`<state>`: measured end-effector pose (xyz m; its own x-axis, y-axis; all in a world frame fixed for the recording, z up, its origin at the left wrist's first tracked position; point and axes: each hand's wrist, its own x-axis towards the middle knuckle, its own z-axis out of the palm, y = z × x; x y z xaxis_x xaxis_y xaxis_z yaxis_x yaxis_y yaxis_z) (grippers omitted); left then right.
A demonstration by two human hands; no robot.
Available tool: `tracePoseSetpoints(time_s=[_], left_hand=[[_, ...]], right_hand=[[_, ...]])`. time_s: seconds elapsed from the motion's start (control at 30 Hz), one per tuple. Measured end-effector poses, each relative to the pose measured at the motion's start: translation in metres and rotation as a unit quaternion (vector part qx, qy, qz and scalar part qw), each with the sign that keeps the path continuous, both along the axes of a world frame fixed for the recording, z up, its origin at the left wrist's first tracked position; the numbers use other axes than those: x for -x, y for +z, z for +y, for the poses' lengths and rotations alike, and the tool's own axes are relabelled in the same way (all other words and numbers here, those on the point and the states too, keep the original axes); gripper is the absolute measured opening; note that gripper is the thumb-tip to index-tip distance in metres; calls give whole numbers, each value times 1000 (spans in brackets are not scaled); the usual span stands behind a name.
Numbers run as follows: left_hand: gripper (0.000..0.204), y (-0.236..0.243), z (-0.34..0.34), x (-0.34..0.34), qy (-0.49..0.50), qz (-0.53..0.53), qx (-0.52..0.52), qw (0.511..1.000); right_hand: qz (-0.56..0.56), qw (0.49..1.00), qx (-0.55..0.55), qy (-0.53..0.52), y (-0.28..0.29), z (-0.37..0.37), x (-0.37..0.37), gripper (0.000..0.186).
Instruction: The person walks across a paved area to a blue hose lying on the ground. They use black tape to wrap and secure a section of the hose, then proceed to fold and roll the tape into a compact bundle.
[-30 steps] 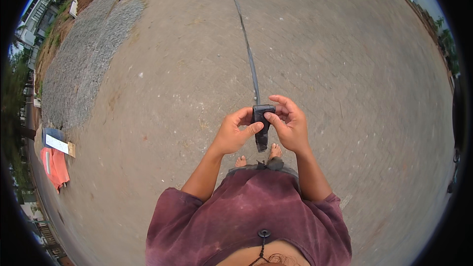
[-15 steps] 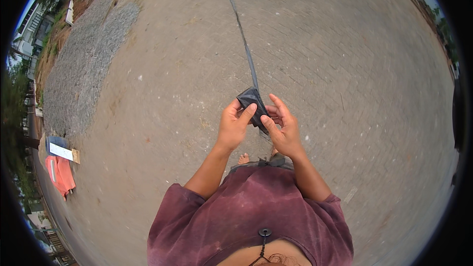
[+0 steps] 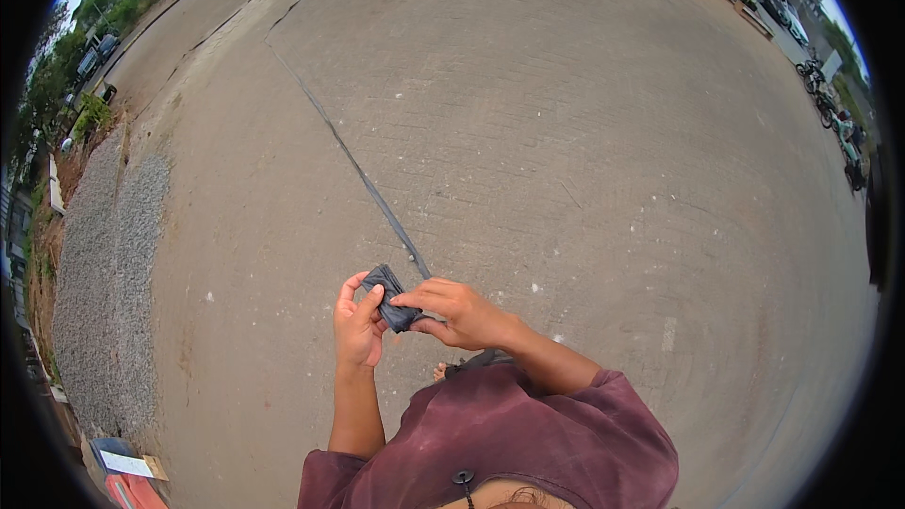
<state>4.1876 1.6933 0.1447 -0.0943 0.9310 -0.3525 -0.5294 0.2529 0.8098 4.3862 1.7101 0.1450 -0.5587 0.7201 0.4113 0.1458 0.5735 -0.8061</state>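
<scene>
Fingers pinching folded black strip, left hand upright, right hand angled leftward

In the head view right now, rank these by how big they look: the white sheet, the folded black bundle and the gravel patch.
Largest to smallest, as seen:
1. gravel patch
2. folded black bundle, partly covered by fingers
3. white sheet

Strip lies on pavement ahead; gravel left; motorcycles right.
</scene>
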Motion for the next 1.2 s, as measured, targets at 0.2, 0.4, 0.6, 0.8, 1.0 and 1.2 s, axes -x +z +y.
tracePoseSetpoints(time_s=[0.2, 0.4, 0.6, 0.8, 1.0, 1.2], left_hand=[[31, -15, 7, 6, -130, 74, 13, 989], [34, -37, 5, -10, -69, 198, -233, 950], [24, -29, 5, -14, -91, 208, -180, 957], [23, -9, 14, -12, 26, 145, -93, 985], [37, 3, 21, -18, 32, 38, -33, 998], [30, -31, 27, 8, -98, 76, -12, 992]], right_hand=[[-1, 992, -105, -74, 12, 11, -7, 31], [-12, 997, -14, -68, 11, 28, -17, 25], [97, 983, 140, -67, 2, 32, -6, 47], [106, 985, 137, -9, -9, 13, 0, 62], [49, 996, -53, -48, -12, 22, -4, 49], [70, 983, -163, -55, -5, 44, -14, 34]])
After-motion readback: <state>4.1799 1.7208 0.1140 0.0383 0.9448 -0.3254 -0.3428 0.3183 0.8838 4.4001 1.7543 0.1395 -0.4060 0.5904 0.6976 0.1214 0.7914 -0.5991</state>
